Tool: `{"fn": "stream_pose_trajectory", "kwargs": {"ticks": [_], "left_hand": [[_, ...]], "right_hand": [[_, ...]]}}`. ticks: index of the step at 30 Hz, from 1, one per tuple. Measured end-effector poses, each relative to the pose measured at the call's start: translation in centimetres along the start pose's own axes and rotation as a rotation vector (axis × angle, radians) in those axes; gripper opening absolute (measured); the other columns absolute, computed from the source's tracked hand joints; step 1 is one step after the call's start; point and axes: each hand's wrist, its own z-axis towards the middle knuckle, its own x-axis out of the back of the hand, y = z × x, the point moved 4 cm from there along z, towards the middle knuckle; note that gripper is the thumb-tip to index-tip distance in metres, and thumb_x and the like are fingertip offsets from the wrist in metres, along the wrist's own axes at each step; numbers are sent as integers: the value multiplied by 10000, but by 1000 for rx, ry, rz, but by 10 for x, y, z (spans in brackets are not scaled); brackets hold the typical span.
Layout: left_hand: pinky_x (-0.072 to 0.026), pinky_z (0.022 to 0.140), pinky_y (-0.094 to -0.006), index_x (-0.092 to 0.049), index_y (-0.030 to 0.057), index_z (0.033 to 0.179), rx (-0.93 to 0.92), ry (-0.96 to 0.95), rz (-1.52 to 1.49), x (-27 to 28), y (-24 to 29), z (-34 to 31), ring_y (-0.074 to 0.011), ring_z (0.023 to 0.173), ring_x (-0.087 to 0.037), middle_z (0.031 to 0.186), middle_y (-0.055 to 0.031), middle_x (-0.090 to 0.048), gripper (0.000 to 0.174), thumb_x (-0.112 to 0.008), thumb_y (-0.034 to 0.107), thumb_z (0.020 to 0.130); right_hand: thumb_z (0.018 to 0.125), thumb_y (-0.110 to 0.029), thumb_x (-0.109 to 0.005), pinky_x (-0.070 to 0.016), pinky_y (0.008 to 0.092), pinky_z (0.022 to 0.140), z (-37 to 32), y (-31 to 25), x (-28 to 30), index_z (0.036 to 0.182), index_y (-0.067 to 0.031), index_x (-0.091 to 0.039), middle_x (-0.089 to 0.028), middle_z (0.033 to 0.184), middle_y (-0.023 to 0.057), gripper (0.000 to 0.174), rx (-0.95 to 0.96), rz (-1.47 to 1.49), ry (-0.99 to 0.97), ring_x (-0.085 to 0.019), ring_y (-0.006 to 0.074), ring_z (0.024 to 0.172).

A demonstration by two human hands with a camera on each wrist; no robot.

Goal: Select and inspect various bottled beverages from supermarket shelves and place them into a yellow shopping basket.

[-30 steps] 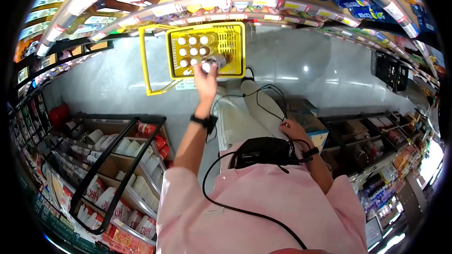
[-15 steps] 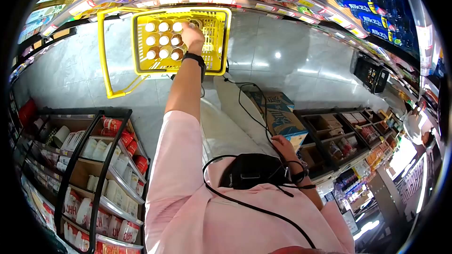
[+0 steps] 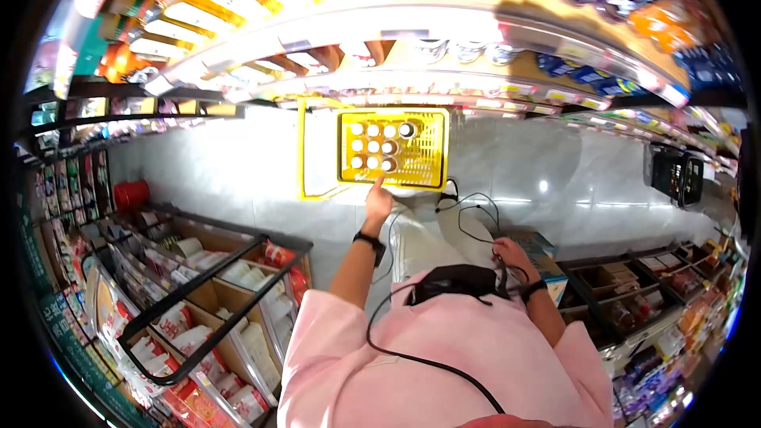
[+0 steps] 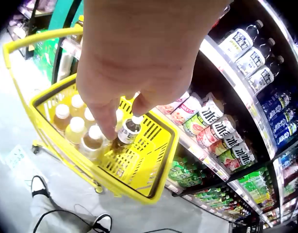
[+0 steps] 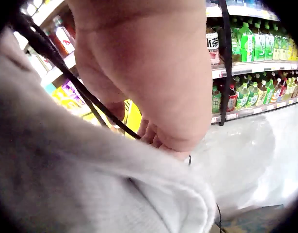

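My left hand [image 3: 379,202] is just in front of the near rim of a yellow shopping basket [image 3: 444,150], its fingers pointing towards it. Holding nothing, the same hand [image 4: 134,63] spans the upper part of the left wrist view, thumb and fingers apart. Several white-capped drink bottles [image 3: 373,146] stand in rows at the basket's left. A dark bottle [image 4: 128,132] with a white cap and pale label stands to the right of the back row. Low beside my leg, my right hand [image 3: 514,257] holds a thin black cord [image 5: 117,125] between thumb and curled fingers.
The basket's yellow handle [image 3: 301,150] sticks out to its left. Drink shelves [image 4: 221,145] rise right behind the basket. Bins of packets [image 3: 214,301] stand at the left, a cardboard box [image 3: 539,250] beside my right side. A black basket [image 3: 674,178] sits farther right on the floor.
My left hand put a bottle into the back row of the basket, let go and drew back towards me. My right hand stayed low with the cord. The head view has shifted.
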Motion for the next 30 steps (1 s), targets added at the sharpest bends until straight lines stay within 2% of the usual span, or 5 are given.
{"fn": "stream_pose_trajectory", "kwargs": {"ticks": [6, 8, 16, 26, 30], "left_hand": [[-543, 747, -440, -700, 43, 892, 524, -350, 62, 83, -63, -104, -348, 812, -691, 872, -167, -712, 244, -595, 259, 847], [-557, 618, -390, -656, 35, 953, -31, -811, 345, 106, -70, -132, -263, 649, -673, 758, -128, -676, 234, -573, 250, 917], [-549, 506, -322, -627, 19, 1122, 758, -170, -287, 112, -120, -205, -213, 583, -659, 758, -103, -662, 284, -593, 149, 871], [-567, 612, -371, -661, 59, 1062, 738, -555, -334, 88, -80, -190, -211, 711, -687, 776, -95, -684, 231, -642, 209, 886], [-534, 682, -437, -679, 61, 970, 156, -485, 102, 82, -99, -167, -323, 737, -684, 802, -194, -683, 240, -605, 260, 857]], "right_hand": [[867, -301, -651, -529, 331, 641, 14, -54, 2, 1172, 28, -592, -687, 895, 130, 453, 244, -186, -17, -671, 197, 740], [853, -331, -646, -535, 353, 646, 43, -52, 0, 1194, 30, -587, -686, 925, 166, 500, 258, -228, 4, -670, 238, 741], [925, -285, -641, -505, 350, 840, -41, -253, 3, 1287, -54, -542, -689, 1072, 154, 441, 779, -299, 183, -656, 254, 989], [953, -31, -549, -507, 258, 763, -179, -358, -29, 1131, 14, -598, -656, 910, 56, 190, 1144, 233, -80, -628, 121, 867], [946, -29, -559, -521, 257, 788, -195, -378, -12, 1181, 8, -572, -685, 981, 91, 239, 1170, 336, -88, -637, 129, 850]]}}
